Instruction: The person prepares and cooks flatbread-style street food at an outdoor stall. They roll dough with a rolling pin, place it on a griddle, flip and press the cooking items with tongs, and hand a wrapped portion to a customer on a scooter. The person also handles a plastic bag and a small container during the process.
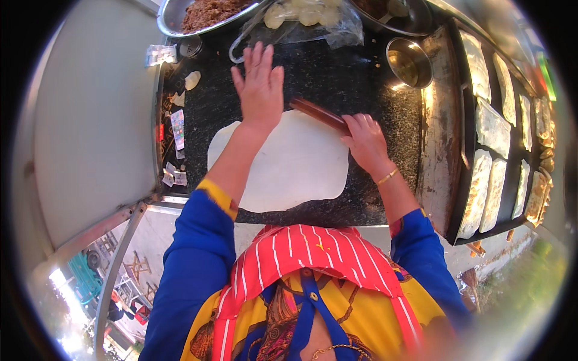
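Observation:
A thin, wide sheet of pale dough lies flat on the black speckled stone counter. My right hand grips the near end of a dark brown wooden rolling pin, which slants across the sheet's upper right edge. My left hand is spread palm down near the dough's far edge, holding nothing. Whether its palm touches the surface cannot be told. Beneath my left forearm, part of the sheet's left side is hidden.
Ahead are a metal basin of brown minced filling, dough balls in clear plastic, and a metal bowl of yellowish liquid. A black griddle on the right bears several flatbreads. Dough scraps and a phone line the left edge.

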The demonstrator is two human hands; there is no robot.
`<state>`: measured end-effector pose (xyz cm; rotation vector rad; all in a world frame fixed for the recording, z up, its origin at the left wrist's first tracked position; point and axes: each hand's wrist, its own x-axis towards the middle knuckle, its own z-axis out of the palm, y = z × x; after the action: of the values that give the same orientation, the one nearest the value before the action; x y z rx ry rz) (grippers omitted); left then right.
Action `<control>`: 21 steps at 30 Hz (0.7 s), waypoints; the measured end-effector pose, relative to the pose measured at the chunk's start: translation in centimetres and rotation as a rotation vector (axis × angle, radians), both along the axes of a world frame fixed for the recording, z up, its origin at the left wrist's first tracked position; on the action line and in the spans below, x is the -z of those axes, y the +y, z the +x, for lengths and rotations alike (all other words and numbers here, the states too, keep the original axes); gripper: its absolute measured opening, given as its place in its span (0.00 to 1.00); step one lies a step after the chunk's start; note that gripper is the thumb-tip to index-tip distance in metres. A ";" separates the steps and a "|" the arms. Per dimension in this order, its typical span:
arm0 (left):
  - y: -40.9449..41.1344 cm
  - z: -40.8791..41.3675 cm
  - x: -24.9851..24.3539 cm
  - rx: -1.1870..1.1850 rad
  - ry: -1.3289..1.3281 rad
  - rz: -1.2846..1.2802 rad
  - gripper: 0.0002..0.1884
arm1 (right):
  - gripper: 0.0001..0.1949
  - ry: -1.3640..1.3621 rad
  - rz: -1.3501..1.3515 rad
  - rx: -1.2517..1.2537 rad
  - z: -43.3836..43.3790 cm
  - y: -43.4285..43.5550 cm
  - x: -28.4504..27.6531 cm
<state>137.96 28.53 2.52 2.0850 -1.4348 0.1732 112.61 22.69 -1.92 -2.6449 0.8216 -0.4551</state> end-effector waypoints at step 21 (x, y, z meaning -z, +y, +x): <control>23.9 -10.1 4.6 0.584 0.109 0.204 0.28 | 0.23 0.129 0.029 0.205 -8.5 18.7 -1.1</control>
<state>127.91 52.43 -2.06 1.6981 -1.9844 -0.3263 104.16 41.37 -0.78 -2.5960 1.1377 -0.3225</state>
